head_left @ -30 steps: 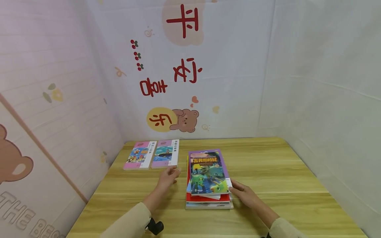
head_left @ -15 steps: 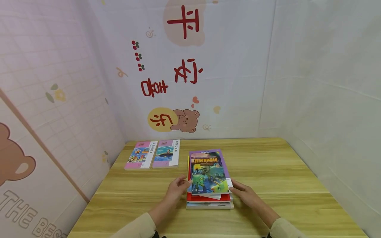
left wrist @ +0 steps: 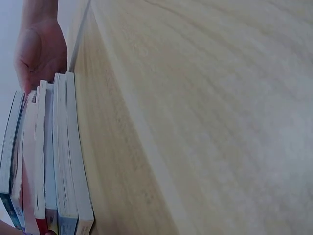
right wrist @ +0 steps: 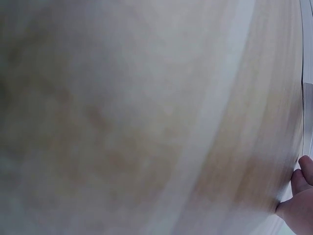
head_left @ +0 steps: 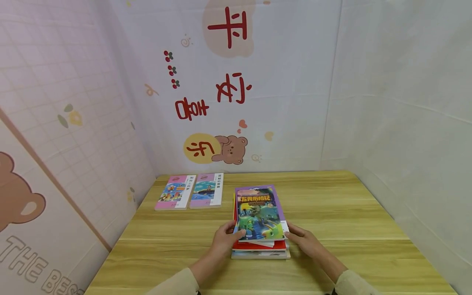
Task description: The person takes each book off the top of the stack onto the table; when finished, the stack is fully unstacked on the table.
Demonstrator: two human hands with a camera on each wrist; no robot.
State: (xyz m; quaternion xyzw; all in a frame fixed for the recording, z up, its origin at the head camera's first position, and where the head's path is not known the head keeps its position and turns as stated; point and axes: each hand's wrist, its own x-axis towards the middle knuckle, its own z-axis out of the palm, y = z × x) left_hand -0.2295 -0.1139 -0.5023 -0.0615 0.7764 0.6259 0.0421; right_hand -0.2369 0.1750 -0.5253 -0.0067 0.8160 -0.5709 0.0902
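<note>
A stack of books (head_left: 259, 246) lies on the wooden table, topped by a blue-green book (head_left: 258, 217) with dinosaurs on its cover. A purple book (head_left: 276, 200) shows just beneath it. My left hand (head_left: 224, 239) grips the stack's near left side, thumb over the top cover and fingers along the edge. Opposite, my right hand (head_left: 304, 241) holds the right side, its thumb at the top book's corner. In the left wrist view, the stack's page edges (left wrist: 63, 156) face the camera, with the right hand (left wrist: 41, 58) beyond them. Only fingertips (right wrist: 303, 169) at the stack's side appear in the right wrist view.
Two pink-and-white books, one with a colourful picture (head_left: 172, 192) and one with a sea scene (head_left: 207, 190), lie side by side at the table's back left. White printed cloth (head_left: 287, 102) walls the table (head_left: 332, 196) at the back and both sides.
My left hand has come right from beside the pink-and-white books to the stack's left side, and its thumb now rests on the top cover. The right hand has stayed at the stack.
</note>
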